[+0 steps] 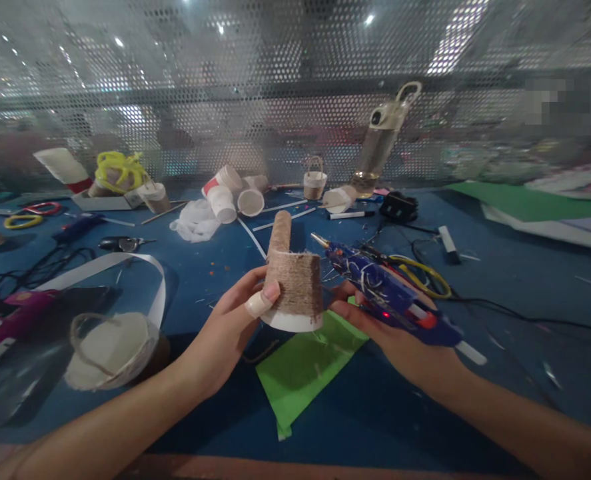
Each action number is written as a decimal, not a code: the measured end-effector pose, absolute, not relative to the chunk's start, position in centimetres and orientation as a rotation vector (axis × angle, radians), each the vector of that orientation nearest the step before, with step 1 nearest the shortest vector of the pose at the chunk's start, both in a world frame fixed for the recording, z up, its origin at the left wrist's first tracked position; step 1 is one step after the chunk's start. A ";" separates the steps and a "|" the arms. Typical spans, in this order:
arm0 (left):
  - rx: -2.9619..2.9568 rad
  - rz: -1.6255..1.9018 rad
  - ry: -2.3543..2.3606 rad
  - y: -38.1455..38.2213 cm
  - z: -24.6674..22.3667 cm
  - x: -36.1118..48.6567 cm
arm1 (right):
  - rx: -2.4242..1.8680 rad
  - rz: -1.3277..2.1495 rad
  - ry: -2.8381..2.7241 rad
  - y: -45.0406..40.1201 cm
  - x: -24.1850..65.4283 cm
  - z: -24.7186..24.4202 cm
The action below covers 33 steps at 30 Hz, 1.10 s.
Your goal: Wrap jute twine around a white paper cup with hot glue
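A paper cup wrapped in brown twine (pixel 300 283) is held by my left hand (pixel 235 320), whose thumb, with a pale bandage round it, presses on the twine. A twine-covered roll (pixel 280 233) rises behind the cup's left side. My right hand (pixel 375 320) grips a blue hot glue gun (pixel 385 283) with a red light lit on its body. The gun's nozzle points up and left, a little to the right of the cup and apart from it. Below the cup lies a green sheet (pixel 310 367) on the blue table (pixel 215 427).
A white basket with a twine handle (pixel 115 347) and a magenta glue gun (pixel 15 323) are at the left. Paper cups (pixel 222 200) and a crumpled white bag (pixel 195 221) lie farther back. A bottle (pixel 378 147) stands by the perforated screen; yellow-handled scissors (pixel 430 277) lie right.
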<state>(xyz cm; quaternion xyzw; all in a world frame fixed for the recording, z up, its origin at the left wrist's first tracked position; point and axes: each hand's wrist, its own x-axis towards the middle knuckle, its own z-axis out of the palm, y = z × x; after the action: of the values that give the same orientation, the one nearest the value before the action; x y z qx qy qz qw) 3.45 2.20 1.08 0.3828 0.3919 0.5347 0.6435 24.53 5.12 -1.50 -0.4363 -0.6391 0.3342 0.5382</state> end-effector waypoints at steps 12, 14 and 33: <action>0.834 1.209 0.856 2.2 1.0 3.7 | -0.858 0.784 -1.622 5.5 24.8 -0.5; 0.814 1.206 0.854 2.3 1.0 3.7 | -0.834 0.776 -1.658 5.6 24.9 -0.7; 0.873 1.112 0.879 2.3 0.8 3.8 | -0.753 0.509 -1.808 6.0 25.7 -0.9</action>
<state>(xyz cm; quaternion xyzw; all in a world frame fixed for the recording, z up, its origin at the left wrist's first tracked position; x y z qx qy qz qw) 3.77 2.34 0.84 0.3876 0.3905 0.4941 0.6732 25.72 5.98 -0.88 -0.3156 -0.7573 0.2134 0.5304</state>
